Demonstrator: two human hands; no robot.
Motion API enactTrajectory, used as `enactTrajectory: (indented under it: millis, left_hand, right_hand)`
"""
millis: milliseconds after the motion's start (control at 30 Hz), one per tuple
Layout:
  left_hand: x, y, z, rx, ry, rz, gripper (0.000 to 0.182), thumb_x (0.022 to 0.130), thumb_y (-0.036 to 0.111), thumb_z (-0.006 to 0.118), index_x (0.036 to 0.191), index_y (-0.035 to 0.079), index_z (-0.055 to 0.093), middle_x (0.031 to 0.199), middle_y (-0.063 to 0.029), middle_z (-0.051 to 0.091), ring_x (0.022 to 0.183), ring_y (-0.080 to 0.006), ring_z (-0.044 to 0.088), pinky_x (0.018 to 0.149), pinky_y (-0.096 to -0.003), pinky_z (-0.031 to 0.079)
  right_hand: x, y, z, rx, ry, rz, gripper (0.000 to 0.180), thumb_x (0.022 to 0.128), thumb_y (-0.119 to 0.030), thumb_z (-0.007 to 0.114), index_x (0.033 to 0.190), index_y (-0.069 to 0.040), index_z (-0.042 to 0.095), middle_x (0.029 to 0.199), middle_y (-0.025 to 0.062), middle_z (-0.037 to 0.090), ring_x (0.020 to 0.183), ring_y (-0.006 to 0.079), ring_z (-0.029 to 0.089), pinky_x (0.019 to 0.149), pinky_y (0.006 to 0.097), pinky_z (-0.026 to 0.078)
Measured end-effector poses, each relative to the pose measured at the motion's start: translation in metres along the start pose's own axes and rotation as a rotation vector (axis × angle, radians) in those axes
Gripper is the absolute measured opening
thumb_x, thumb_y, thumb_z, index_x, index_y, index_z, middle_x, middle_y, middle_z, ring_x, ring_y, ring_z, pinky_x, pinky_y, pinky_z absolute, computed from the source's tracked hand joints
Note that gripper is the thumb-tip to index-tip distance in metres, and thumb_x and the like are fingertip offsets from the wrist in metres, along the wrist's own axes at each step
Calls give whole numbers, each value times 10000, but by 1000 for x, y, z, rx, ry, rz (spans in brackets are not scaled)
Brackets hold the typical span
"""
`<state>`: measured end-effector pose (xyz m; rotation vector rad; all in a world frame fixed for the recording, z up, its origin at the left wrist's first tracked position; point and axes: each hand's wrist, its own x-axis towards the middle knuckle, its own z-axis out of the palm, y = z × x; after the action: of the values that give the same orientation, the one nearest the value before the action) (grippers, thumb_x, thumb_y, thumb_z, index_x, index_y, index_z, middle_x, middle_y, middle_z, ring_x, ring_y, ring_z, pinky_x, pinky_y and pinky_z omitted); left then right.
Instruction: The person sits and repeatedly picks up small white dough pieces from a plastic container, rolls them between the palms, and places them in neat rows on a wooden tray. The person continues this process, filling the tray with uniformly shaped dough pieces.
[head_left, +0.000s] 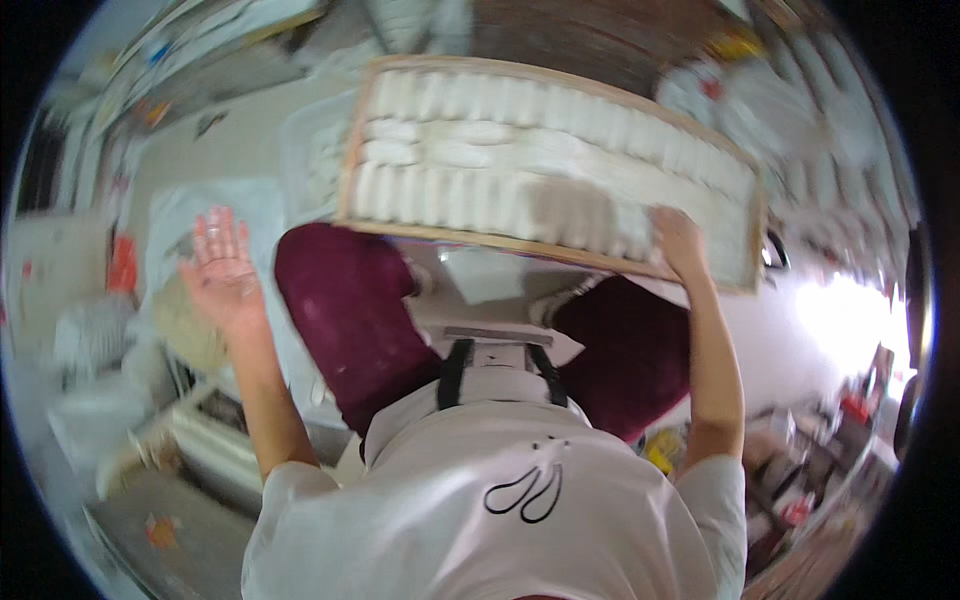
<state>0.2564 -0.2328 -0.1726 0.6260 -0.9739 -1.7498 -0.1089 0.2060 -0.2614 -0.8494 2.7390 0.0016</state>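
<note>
In front of my knees is a long wood-rimmed tray (480, 237) of soft white rolls (420, 196), possibly dough. Upright rolls line its far and near sides, and others lie crosswise between them. My right hand (679, 238) reaches over the near side, at the right end of the near row, fingers curled down. Its fingertips are blurred, so I cannot tell whether a roll is in its grasp. Out to the left, away from the tray, my left hand (223, 274) is raised palm up with fingers spread. It holds nothing, and whitish residue shows on its skin.
A translucent plastic tub (296, 150) with white pieces stands beside the tray's left end. Below my left hand is a yellowish round object (187, 322). Bulky white bags (772, 112) lie at the far right. Mixed clutter (802, 465) fills the lower right.
</note>
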Motion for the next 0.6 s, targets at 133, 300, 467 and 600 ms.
enactTrajectory:
  millis: [133, 300, 467, 600]
  left_hand:
    - [-32, -23, -158, 375, 532, -171, 450, 946, 340, 437, 1281, 42, 468, 1279, -99, 518, 1184, -247, 482, 991, -404, 366]
    - [-164, -75, -303, 762, 1011, -582, 456, 875, 247, 565, 1221, -34, 472, 1117, -159, 570, 852, -258, 586, 668, -366, 482]
    - [-289, -112, -330, 382, 1389, -774, 473, 825, 142, 614, 1225, -74, 483, 1148, -177, 578, 989, -304, 587, 831, -399, 489]
    - [-324, -135, -316, 239, 1488, -1033, 468, 822, 117, 617, 1235, -55, 482, 1128, -152, 594, 998, -293, 581, 855, -355, 474]
  right_hand:
    - [1, -12, 9, 272, 174, -100, 383, 932, -259, 440, 1162, 19, 566, 1232, 210, 538, 1175, 333, 484, 993, 398, 379]
    - [-5, -31, 35, 292, 307, -142, 421, 929, -260, 448, 1224, 27, 533, 1318, 201, 485, 1254, 358, 414, 1059, 394, 301]
    - [-5, -29, 47, 179, 381, -96, 443, 932, -284, 448, 1253, 15, 510, 1303, 215, 490, 1209, 368, 447, 1019, 423, 338]
    - [-1, -22, 46, 185, 357, -54, 476, 932, -322, 452, 1244, 32, 504, 1257, 244, 512, 1144, 382, 491, 985, 436, 368]
